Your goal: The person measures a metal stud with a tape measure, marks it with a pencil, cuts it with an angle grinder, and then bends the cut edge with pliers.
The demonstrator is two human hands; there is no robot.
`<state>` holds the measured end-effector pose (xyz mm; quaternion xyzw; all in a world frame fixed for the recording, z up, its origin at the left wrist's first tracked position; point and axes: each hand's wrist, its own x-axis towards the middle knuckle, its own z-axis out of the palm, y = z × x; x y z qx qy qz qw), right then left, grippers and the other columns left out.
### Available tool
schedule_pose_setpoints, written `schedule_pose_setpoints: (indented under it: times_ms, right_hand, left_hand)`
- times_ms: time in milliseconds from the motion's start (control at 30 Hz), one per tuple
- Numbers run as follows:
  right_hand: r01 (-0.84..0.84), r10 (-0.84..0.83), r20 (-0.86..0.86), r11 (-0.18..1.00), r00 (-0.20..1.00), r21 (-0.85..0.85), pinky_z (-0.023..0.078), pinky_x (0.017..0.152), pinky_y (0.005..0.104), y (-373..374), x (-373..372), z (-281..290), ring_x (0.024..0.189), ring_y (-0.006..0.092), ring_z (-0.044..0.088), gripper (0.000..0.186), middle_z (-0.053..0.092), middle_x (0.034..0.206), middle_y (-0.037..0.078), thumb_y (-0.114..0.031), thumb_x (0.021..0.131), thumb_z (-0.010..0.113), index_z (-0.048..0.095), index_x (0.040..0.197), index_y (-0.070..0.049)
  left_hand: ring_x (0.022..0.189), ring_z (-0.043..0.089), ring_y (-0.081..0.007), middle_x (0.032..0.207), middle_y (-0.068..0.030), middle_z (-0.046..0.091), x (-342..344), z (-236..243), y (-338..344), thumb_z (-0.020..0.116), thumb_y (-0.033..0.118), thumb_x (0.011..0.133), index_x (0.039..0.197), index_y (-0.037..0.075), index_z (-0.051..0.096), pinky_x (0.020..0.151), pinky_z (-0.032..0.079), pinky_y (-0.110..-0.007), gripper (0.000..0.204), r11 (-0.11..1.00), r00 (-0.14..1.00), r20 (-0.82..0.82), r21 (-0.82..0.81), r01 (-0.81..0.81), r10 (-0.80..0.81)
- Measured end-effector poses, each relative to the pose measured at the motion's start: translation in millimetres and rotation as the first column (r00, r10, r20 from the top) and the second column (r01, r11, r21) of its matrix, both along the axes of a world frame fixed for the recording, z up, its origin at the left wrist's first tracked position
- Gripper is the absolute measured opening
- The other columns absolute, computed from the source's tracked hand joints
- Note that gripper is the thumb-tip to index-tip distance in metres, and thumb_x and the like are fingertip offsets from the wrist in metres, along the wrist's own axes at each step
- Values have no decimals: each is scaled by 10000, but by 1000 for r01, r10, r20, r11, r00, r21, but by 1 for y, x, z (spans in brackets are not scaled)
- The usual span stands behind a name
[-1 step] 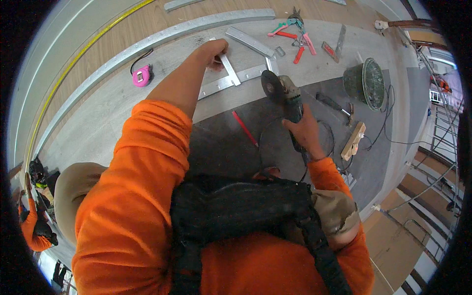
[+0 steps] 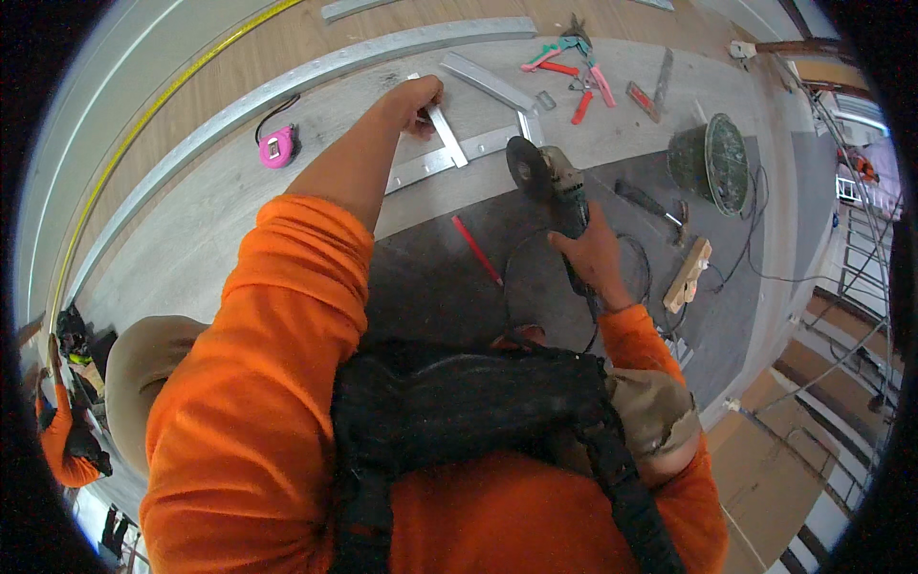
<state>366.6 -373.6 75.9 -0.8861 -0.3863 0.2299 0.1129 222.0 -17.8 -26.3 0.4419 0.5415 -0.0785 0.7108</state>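
My left hand [image 2: 418,101], its fingers curled, grips a flat silver metal strip [image 2: 448,137] that crosses a light metal channel [image 2: 409,172] on the floor. Part of the strip is hidden behind that hand. With my right hand [image 2: 595,251] I hold an angle grinder [image 2: 571,206], fingers wrapped round its body. The grinder's dark disc [image 2: 529,166] faces the channel's right-hand end; whether they touch I cannot tell. Another short metal channel [image 2: 488,83] lies just beyond, slanting. A red pencil-like stick [image 2: 476,251] rests on the dark floor sheet between my arms.
Tin snips [image 2: 574,46] and red-handled tools lie at the far right. A pink tape measure [image 2: 276,147] sits left. A bucket [image 2: 710,163], hammer [image 2: 655,209], wooden block [image 2: 687,275] and cables are on the right. Scaffolding stands beyond; another person [image 2: 69,440] works far left.
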Motion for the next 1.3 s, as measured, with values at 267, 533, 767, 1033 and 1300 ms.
schedule_pose_setpoints:
  times_ms: [267, 533, 767, 1033, 1300]
  right_hand:
    - [-91, 91, -12, 996, 996, 24, 518, 906, 472, 17, -15, 2, 1084, 431, 645, 776, 668, 1159, 237, -372, 724, 837, 474, 1328, -47]
    - [-123, 122, -28, 991, 992, -53, 522, 891, 484, 26, -18, 3, 1068, 430, 652, 768, 672, 1154, 239, -354, 732, 835, 473, 1326, -27]
    - [-160, 159, -30, 986, 987, -46, 525, 876, 499, 30, -21, -3, 1048, 433, 660, 780, 685, 1113, 238, -369, 730, 836, 464, 1324, -26]
    - [-164, 164, -9, 985, 986, -53, 530, 878, 498, 21, -18, -15, 1049, 431, 666, 839, 684, 1141, 241, -410, 726, 826, 446, 1379, -45]
    - [-147, 145, -36, 985, 989, -94, 529, 903, 481, 25, -20, -11, 1066, 427, 663, 827, 682, 1155, 237, -396, 728, 822, 452, 1376, -40]
  left_hand:
    - [769, 664, -273, 914, -146, 621, -17, -16, 1, 600, 187, 888, 1026, -9, 567, 712, 616, -448, 242, 992, 977, 180, 42, -122, 112]
    - [919, 689, -228, 1050, -111, 666, -30, -20, -10, 581, 181, 1023, 1145, -23, 589, 794, 618, -388, 238, 982, 912, 364, -88, -169, 189]
    - [955, 687, -232, 1075, -119, 665, -37, -22, -8, 568, 164, 1028, 1194, -36, 575, 854, 606, -368, 259, 980, 907, 372, -95, -177, 200]
    - [942, 696, -255, 1075, -148, 666, -28, -19, -14, 546, 143, 1036, 1199, -75, 565, 864, 610, -388, 273, 981, 910, 369, -39, -190, 191]
    - [912, 695, -259, 1058, -168, 660, -30, -29, -11, 581, 107, 1009, 1187, -133, 558, 840, 638, -386, 299, 966, 881, 398, -73, -246, 255]
